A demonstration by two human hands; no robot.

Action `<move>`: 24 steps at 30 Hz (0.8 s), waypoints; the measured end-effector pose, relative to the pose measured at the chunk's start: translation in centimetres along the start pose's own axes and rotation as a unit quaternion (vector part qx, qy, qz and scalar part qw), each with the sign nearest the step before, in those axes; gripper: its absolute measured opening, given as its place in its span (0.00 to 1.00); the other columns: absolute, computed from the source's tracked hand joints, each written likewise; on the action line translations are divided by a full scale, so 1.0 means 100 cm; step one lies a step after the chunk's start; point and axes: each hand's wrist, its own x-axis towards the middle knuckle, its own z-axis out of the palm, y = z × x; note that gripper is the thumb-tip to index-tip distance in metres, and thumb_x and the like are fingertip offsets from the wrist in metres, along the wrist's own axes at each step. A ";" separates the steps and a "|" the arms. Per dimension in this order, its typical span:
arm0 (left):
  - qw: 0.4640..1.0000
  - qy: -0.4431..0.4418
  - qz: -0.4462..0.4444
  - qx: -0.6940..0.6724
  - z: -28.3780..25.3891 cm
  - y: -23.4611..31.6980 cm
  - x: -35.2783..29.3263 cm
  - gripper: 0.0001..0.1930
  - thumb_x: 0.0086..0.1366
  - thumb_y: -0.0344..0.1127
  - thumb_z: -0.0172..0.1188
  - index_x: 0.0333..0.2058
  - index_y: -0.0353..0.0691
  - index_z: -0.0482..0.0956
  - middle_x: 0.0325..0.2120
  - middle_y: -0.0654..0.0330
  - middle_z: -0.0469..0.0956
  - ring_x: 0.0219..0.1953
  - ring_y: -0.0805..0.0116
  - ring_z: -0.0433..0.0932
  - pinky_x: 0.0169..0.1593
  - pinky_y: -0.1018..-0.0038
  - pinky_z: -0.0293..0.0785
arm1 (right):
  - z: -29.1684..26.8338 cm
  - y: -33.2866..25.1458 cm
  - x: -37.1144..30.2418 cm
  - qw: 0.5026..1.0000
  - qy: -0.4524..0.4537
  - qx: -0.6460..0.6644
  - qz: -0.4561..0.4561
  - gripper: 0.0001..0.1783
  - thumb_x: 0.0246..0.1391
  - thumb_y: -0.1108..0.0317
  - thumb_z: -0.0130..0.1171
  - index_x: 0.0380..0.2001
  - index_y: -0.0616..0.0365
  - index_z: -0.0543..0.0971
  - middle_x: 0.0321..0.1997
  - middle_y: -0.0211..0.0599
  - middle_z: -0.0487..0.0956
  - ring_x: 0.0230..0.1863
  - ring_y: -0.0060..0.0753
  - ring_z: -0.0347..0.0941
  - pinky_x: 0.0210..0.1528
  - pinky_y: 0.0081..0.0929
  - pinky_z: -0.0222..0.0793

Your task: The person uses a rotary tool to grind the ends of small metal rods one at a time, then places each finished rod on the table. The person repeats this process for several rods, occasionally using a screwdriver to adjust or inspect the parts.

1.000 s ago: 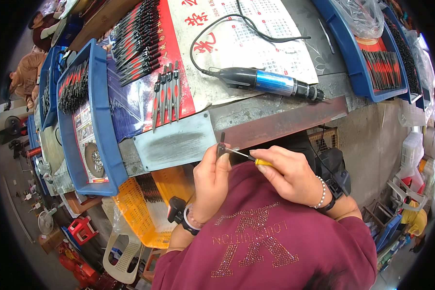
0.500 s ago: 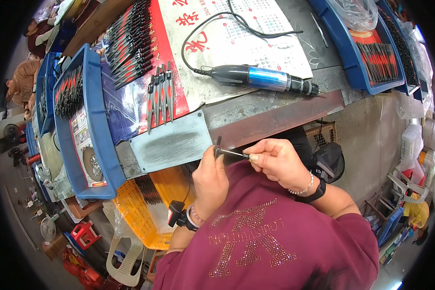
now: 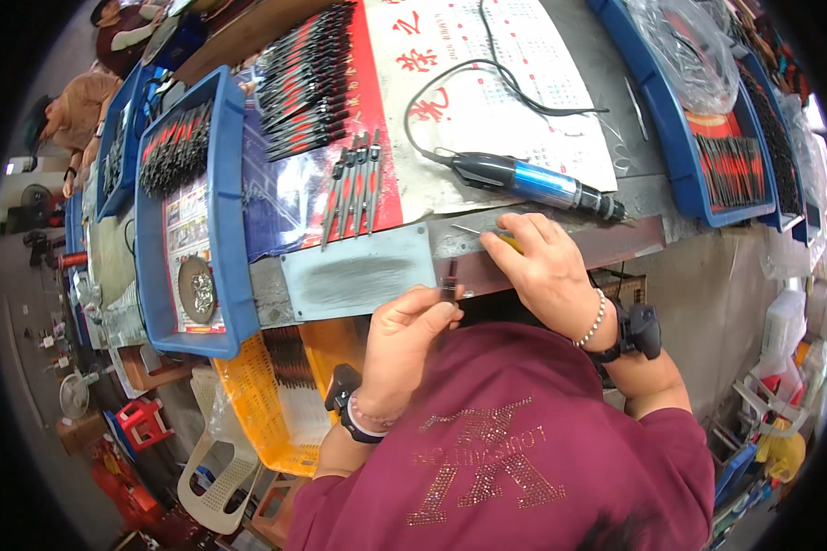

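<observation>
Pinched between the thumb and fingers of my left hand (image 3: 402,335) is a small black part (image 3: 449,280) with a reddish band, held upright above the bench's front edge. My right hand (image 3: 553,275) lies low over the bench edge, its fingers closed around the yellow handle (image 3: 513,242) of a thin metal tool. The tool's slim shaft (image 3: 470,229) points left; the rest is hidden under the hand. Behind that hand rests a blue-and-black electric screwdriver (image 3: 544,181) with a cable. Several slim black-and-red pieces with grey points (image 3: 352,188) lie left of it.
A grey smudged plate (image 3: 358,274) lies at the bench edge. Rows of black-and-red pieces (image 3: 308,83) are farther back. Blue bins (image 3: 245,303) stand at left, another blue bin (image 3: 675,156) at right. A yellow basket (image 3: 271,413) sits below, near a pale chair (image 3: 220,487).
My hands have parted. The right hand has moved away from the black part, up and right to the bench edge. The left still holds the part. The whole view has shifted slightly.
</observation>
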 end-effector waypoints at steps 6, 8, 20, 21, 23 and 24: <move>0.995 0.007 0.073 0.064 0.001 -0.004 -0.002 0.08 0.62 0.20 0.60 0.40 0.29 0.82 0.29 0.66 0.75 0.33 0.79 0.70 0.38 0.82 0.67 | 0.013 -0.046 -0.029 0.893 -0.095 0.417 0.138 0.07 0.53 0.68 0.64 0.31 0.61 0.79 0.29 0.39 0.76 0.31 0.42 0.76 0.35 0.35 0.72; 0.998 -0.006 0.059 0.036 0.001 -0.012 -0.001 0.08 0.63 0.21 0.59 0.41 0.29 0.82 0.28 0.66 0.73 0.31 0.79 0.69 0.37 0.82 0.65 | 0.027 -0.055 -0.034 0.800 -0.090 0.555 0.209 0.07 0.54 0.71 0.62 0.29 0.66 0.79 0.29 0.38 0.80 0.30 0.31 0.77 0.33 0.28 0.71; 0.956 -0.079 0.097 0.264 -0.014 -0.020 -0.015 0.11 0.65 0.24 0.58 0.45 0.29 0.81 0.26 0.64 0.71 0.30 0.78 0.67 0.33 0.81 0.63 | 0.027 -0.067 -0.050 0.686 -0.251 0.594 0.337 0.12 0.56 0.68 0.63 0.22 0.65 0.78 0.17 0.26 0.74 0.24 0.11 0.69 0.25 0.20 0.65; 0.952 -0.073 0.098 0.280 -0.013 -0.020 -0.013 0.11 0.65 0.23 0.58 0.45 0.28 0.81 0.26 0.64 0.70 0.30 0.78 0.67 0.33 0.81 0.63 | 0.029 -0.066 -0.047 0.668 -0.227 0.621 0.340 0.12 0.55 0.69 0.62 0.21 0.65 0.77 0.17 0.26 0.75 0.23 0.12 0.70 0.24 0.20 0.66; 0.937 -0.023 0.156 0.311 -0.009 -0.022 -0.004 0.09 0.65 0.22 0.57 0.43 0.27 0.80 0.25 0.65 0.69 0.29 0.78 0.66 0.32 0.81 0.63 | 0.035 -0.061 -0.041 0.659 -0.220 0.615 0.373 0.11 0.55 0.70 0.61 0.21 0.65 0.77 0.17 0.27 0.76 0.21 0.14 0.72 0.23 0.19 0.67; 0.935 -0.021 0.164 0.315 -0.010 -0.021 -0.002 0.09 0.65 0.22 0.57 0.43 0.27 0.80 0.25 0.64 0.68 0.29 0.78 0.66 0.33 0.81 0.63 | 0.039 -0.060 -0.038 0.679 -0.195 0.613 0.355 0.11 0.55 0.71 0.60 0.21 0.65 0.77 0.17 0.29 0.76 0.20 0.16 0.72 0.22 0.19 0.66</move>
